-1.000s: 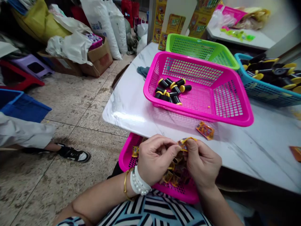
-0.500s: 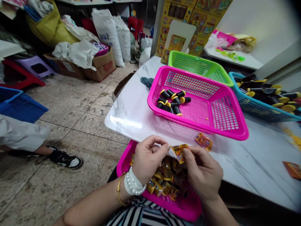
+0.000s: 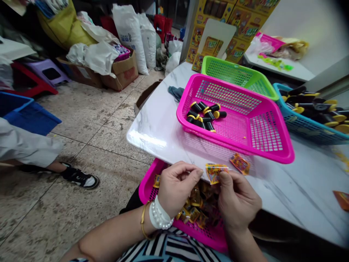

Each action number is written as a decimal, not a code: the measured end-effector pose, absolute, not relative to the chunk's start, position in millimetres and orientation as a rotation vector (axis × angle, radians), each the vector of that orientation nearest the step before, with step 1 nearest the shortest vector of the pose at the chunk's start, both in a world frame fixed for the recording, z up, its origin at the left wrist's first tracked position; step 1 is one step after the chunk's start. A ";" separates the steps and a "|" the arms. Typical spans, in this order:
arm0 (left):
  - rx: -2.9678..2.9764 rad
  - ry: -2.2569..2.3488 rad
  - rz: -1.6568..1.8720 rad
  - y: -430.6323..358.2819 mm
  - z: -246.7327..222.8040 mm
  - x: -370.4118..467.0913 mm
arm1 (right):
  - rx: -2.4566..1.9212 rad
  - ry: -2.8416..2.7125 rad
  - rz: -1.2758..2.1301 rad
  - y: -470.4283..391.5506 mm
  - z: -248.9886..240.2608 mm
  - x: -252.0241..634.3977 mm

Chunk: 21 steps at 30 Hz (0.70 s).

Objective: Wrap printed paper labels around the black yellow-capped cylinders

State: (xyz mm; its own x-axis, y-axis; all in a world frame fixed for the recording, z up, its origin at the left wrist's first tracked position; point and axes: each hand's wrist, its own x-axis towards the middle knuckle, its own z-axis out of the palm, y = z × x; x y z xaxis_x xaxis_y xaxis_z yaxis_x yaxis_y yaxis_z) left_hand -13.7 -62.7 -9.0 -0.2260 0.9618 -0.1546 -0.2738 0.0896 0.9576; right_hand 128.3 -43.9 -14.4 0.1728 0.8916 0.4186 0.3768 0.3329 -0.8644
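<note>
Between thumb and fingers, my right hand (image 3: 238, 198) pinches a small orange printed label (image 3: 214, 173). Just left of that label, my left hand (image 3: 178, 185) has its thumb and forefinger pressed together; whatever is between them is too small to make out. Below both hands, a lower pink basket (image 3: 148, 185) on my lap holds several small yellow-wrapped pieces (image 3: 195, 214). On the table, an upper pink basket (image 3: 272, 153) contains several black tubes with yellow caps (image 3: 208, 114). A red-orange packet (image 3: 240, 163) lies beside this basket's near edge.
A green basket (image 3: 240, 74) stands behind the pink one; a blue basket (image 3: 308, 125) full of black tubes is at right on the marble-patterned table (image 3: 152, 127). Yellow boxes (image 3: 245, 29) are stacked behind. A person's leg and shoe (image 3: 81, 178) show at left.
The label has opened out flatter and faces the camera, and my left fingertips now sit apart from it. The whole view has shifted slightly.
</note>
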 end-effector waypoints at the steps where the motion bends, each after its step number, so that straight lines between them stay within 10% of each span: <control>1: 0.759 1.214 1.375 -62.5 -9.3 -13.6 | -1.220 -1.430 0.551 -44.0 -15.7 128.8; 21: 0.764 1.253 1.376 -60.3 -9.1 -21.7 | -1.177 -1.576 0.531 -42.8 -30.6 124.2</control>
State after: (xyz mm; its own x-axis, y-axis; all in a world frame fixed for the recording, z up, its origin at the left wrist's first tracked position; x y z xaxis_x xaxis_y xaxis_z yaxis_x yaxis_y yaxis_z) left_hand -21.7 -60.3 -9.1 -0.2215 0.9560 -0.1925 -0.2808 0.1265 0.9514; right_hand 124.2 -42.8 -30.6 0.0340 0.8808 0.4723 0.4152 0.4174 -0.8083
